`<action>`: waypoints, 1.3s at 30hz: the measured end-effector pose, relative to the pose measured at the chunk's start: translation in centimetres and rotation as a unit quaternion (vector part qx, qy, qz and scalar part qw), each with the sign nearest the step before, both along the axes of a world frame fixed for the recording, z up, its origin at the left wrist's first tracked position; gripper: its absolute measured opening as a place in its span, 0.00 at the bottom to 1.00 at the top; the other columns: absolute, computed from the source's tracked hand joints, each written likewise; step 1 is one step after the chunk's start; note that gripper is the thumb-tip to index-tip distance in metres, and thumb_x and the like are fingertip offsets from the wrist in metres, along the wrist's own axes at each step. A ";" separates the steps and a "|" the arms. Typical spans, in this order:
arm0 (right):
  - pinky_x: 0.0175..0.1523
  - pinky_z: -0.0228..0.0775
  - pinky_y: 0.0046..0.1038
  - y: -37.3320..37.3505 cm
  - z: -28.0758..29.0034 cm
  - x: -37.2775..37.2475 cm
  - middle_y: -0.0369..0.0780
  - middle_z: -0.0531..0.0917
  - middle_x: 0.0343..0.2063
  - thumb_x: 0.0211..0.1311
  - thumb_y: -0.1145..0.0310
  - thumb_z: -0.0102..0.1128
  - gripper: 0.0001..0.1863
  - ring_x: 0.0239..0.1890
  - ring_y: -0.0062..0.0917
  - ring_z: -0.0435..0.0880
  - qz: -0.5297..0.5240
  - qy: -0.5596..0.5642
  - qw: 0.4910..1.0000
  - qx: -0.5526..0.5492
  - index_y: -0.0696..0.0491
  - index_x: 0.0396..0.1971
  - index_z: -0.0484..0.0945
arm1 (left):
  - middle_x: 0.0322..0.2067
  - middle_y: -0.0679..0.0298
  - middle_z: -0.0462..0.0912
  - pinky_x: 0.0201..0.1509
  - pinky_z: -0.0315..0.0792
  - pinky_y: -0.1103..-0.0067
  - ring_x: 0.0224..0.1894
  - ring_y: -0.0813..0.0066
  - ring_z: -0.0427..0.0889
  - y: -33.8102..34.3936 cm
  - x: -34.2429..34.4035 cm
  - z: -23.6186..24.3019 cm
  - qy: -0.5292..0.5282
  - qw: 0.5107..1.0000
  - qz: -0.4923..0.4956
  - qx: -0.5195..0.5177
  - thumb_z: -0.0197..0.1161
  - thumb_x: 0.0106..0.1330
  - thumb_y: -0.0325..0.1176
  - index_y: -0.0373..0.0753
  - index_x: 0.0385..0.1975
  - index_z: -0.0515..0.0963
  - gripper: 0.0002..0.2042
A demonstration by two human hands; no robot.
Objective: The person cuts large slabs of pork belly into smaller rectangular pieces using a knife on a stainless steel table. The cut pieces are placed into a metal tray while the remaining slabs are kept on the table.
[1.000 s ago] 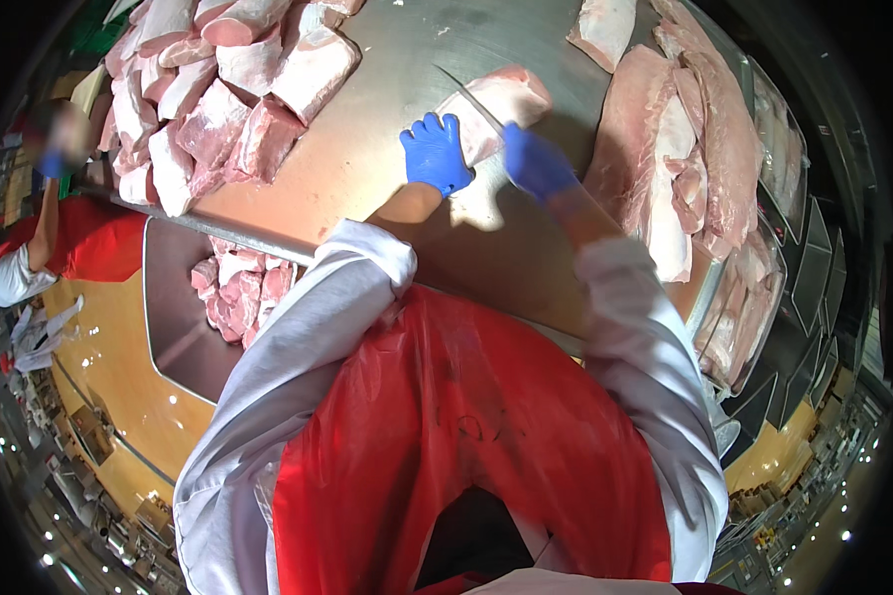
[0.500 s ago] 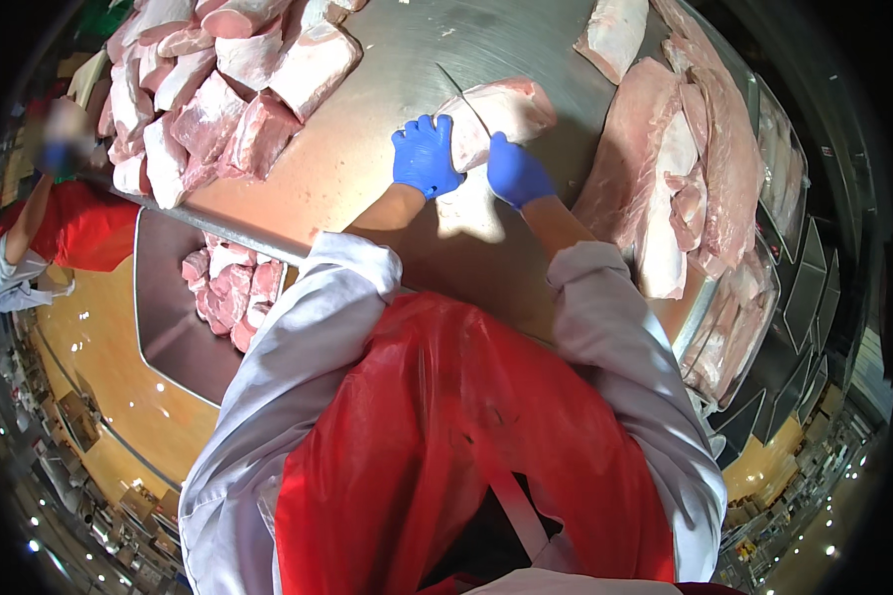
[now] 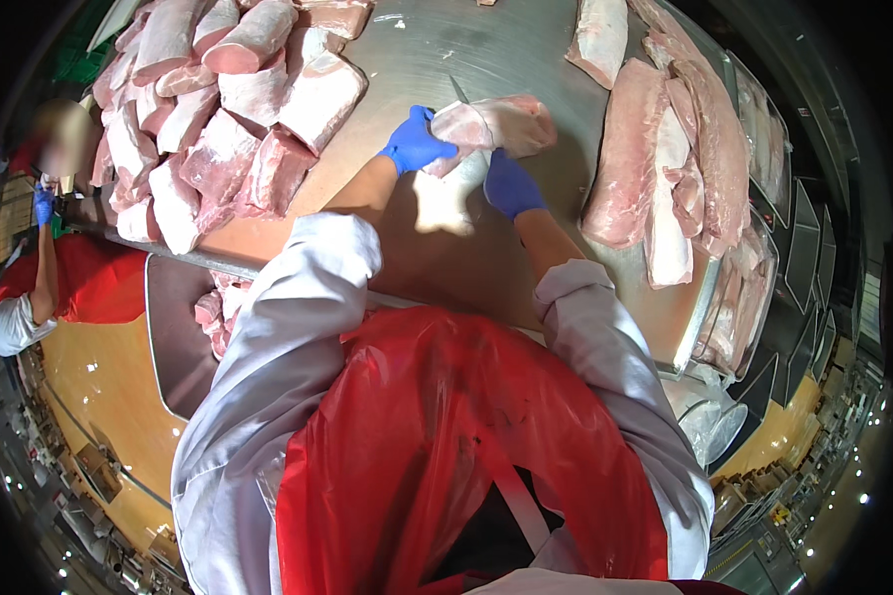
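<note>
Both my hands wear blue gloves. My left hand (image 3: 417, 142) grips the left end of a pale pink piece of pork loin (image 3: 521, 121) on the steel table. My right hand (image 3: 512, 186) is closed round a knife at the loin's near side, its handle hidden in the fist. The tip of the knife blade (image 3: 458, 89) shows past the loin's far edge, and the loin covers the middle of the blade. Just below the loin lies a bright whitish patch; I cannot tell whether it is fat or light on the steel.
Cut loin chunks (image 3: 218, 159) are heaped at the left. Long whole loins (image 3: 625, 169) lie at the right, beside bagged meat (image 3: 734, 297). A grey tub (image 3: 174, 347) with meat scraps stands below the table's left edge. Another person in a red apron (image 3: 99, 278) works at far left.
My left hand has gone from lying spread on the loin to gripping its left end, which looks lifted or turned. The knife has shifted in the cut. The whole view has tilted slightly.
</note>
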State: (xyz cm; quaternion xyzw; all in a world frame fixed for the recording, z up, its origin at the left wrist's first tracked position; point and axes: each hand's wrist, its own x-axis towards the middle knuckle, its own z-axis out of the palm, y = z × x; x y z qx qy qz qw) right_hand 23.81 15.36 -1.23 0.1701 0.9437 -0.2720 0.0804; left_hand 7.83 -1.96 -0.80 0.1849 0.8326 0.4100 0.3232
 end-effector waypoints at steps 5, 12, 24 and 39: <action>0.51 0.71 0.50 -0.8 0.3 3.7 0.58 0.82 0.40 0.69 0.64 0.39 0.21 0.42 0.53 0.82 0.059 -0.037 0.995 0.076 0.62 0.53 0.70 | 0.51 0.49 0.75 0.55 0.76 0.63 0.51 0.55 0.79 -3.5 -0.6 -0.9 -0.383 0.879 0.141 0.246 0.70 0.51 0.38 0.36 0.64 0.58 0.40; 0.55 0.69 0.50 -3.6 -0.1 -2.1 0.61 0.78 0.46 0.65 0.68 0.42 0.18 0.49 0.55 0.78 0.018 0.039 0.997 -0.059 0.59 0.52 0.70 | 0.58 0.50 0.71 0.61 0.70 0.52 0.57 0.48 0.74 -8.4 3.2 0.6 -0.580 0.675 0.209 0.404 0.62 0.57 0.38 0.38 0.63 0.65 0.32; 0.20 0.69 0.32 -2.0 5.7 12.6 0.44 0.78 0.18 0.67 0.68 0.45 0.13 0.15 0.28 0.77 -0.122 0.014 0.970 -0.210 0.59 0.46 0.67 | 0.53 0.53 0.76 0.58 0.73 0.62 0.54 0.57 0.76 -24.6 -22.3 27.9 -0.043 0.796 0.445 0.409 0.61 0.62 0.47 0.38 0.56 0.69 0.27; 0.18 0.67 0.22 1.8 10.2 23.6 0.37 0.76 0.20 0.71 0.73 0.48 0.03 0.16 0.17 0.73 -0.378 0.118 0.888 -0.235 0.56 0.38 0.67 | 0.54 0.47 0.75 0.59 0.71 0.57 0.57 0.45 0.75 14.0 7.3 5.5 0.216 0.942 -0.106 -0.233 0.78 0.37 0.55 0.36 0.59 0.61 0.50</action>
